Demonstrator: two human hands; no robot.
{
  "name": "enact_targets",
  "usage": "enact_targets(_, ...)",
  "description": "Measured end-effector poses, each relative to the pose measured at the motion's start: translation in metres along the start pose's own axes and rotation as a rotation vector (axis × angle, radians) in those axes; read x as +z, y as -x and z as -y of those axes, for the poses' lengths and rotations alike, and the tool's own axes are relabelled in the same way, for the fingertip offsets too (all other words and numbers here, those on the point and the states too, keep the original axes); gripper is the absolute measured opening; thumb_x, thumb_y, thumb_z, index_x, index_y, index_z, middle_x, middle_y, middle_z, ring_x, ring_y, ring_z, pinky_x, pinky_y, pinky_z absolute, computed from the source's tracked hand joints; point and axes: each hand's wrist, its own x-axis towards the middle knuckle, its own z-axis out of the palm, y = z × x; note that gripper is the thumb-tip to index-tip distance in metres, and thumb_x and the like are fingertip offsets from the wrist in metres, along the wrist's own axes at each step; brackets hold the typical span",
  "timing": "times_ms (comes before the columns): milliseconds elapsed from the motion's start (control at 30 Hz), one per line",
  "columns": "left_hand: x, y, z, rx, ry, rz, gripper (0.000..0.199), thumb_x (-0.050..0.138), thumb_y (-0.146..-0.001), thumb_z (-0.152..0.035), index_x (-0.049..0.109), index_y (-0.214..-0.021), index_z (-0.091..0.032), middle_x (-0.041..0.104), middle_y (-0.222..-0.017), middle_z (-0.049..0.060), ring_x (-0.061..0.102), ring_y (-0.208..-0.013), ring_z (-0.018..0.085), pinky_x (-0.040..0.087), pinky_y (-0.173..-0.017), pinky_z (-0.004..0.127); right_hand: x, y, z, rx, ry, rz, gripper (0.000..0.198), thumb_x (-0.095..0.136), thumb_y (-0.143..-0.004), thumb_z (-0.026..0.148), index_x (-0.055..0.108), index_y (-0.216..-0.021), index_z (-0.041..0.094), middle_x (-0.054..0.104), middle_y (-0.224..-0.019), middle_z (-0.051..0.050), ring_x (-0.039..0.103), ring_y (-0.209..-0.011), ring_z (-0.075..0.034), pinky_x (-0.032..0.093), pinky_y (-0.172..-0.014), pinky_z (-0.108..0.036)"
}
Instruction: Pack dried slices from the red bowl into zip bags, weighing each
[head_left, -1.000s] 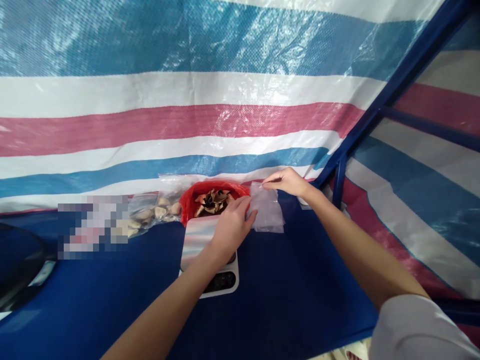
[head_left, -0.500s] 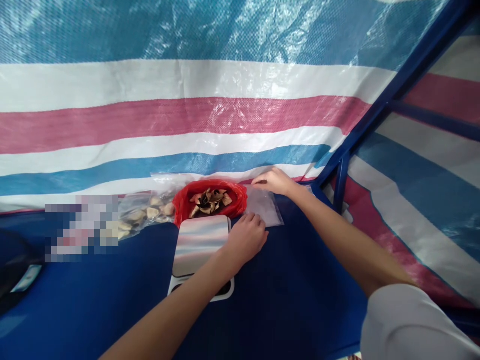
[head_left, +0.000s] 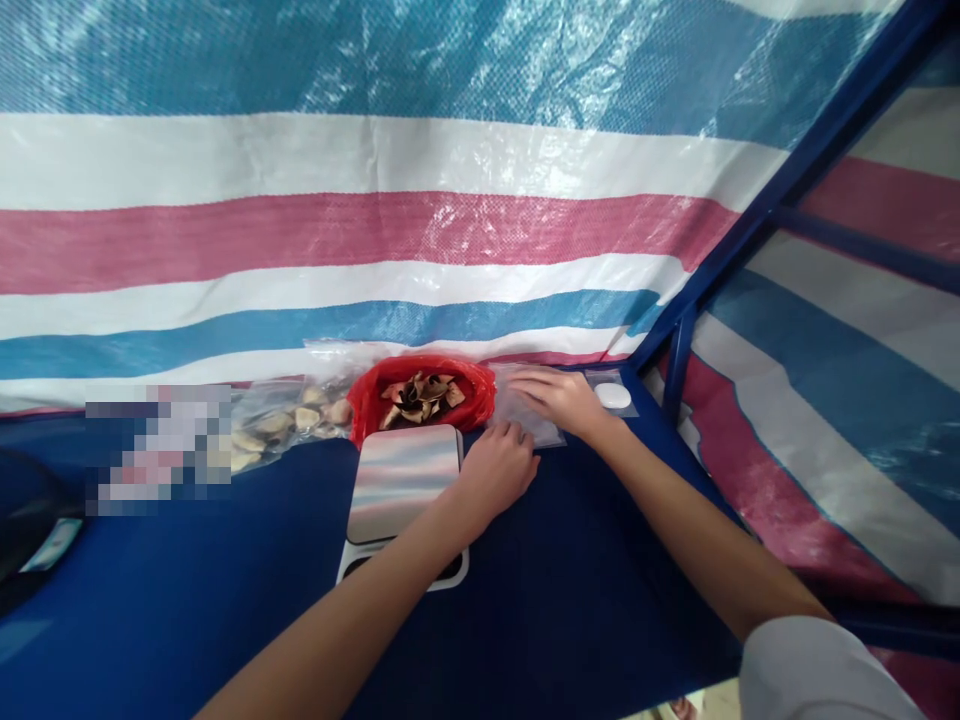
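A clear plastic bag [head_left: 547, 436] lies flat on the blue table, just right of a red plastic bag [head_left: 486, 398]. My left hand [head_left: 501, 465] is closed, its bent fingers gripping the near left edge of the clear bag; the fingertips are partly hidden. Over the far part of the same bag rests my right hand [head_left: 564, 398], fingers stretched out to the left. Dried, curled brown-and-cream slices [head_left: 424, 398] fill the open red bag. A digital scale [head_left: 406, 485] with a shiny square plate stands in front of it, partly covered by my left forearm.
Left of the red bag are clear bags with pale chunky pieces [head_left: 274, 422]. A small clear packet with a white round item [head_left: 614, 396] lies right of my right hand. A dark object [head_left: 34, 530] sits at the left edge. Striped sheeting [head_left: 375, 240] and blue frame bars [head_left: 679, 365] border the table.
My right hand has come down and nearer, from the clear bag's far edge onto its surface, with fingers now straighter. The small white packet has come into view. My left hand stays put.
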Motion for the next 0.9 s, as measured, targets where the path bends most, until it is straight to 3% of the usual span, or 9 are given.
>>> enact_targets(300, 0.002, 0.005, 0.005, 0.028, 0.076, -0.044, 0.029, 0.055, -0.097, -0.033, 0.070, -0.105, -0.010, 0.070, -0.107, 0.020, 0.066, -0.103, 0.031, 0.052, -0.091, 0.043, 0.037, 0.006, -0.019, -0.084, 0.083, 0.092, 0.037, 0.057, -0.098, 0.031, 0.067, -0.133, 0.021, 0.059, -0.145, -0.011, 0.050, -0.140, -0.028, 0.039, -0.120, -0.048)
enact_targets(700, 0.008, 0.004, 0.008, -0.013, 0.024, 0.000, 0.038, 0.053, -0.098, -0.033, 0.066, -0.116, -0.002, 0.065, -0.124, 0.028, 0.061, -0.120, 0.035, 0.048, -0.103, 0.044, 0.043, 0.004, -0.032, -0.146, 0.057, 0.124, 0.040, 0.050, -0.101, 0.030, 0.063, -0.138, 0.020, 0.056, -0.148, -0.010, 0.047, -0.142, -0.028, 0.035, -0.122, -0.050)
enact_targets(900, 0.006, 0.005, 0.013, 0.005, 0.024, -0.028, 0.034, 0.051, -0.099, -0.033, 0.068, -0.111, -0.006, 0.067, -0.118, 0.023, 0.062, -0.117, 0.033, 0.050, -0.098, 0.042, 0.035, 0.002, -0.029, -0.102, 0.052, 0.108, 0.036, 0.053, -0.100, 0.030, 0.068, -0.131, 0.022, 0.061, -0.143, -0.008, 0.050, -0.140, -0.027, 0.038, -0.121, -0.048)
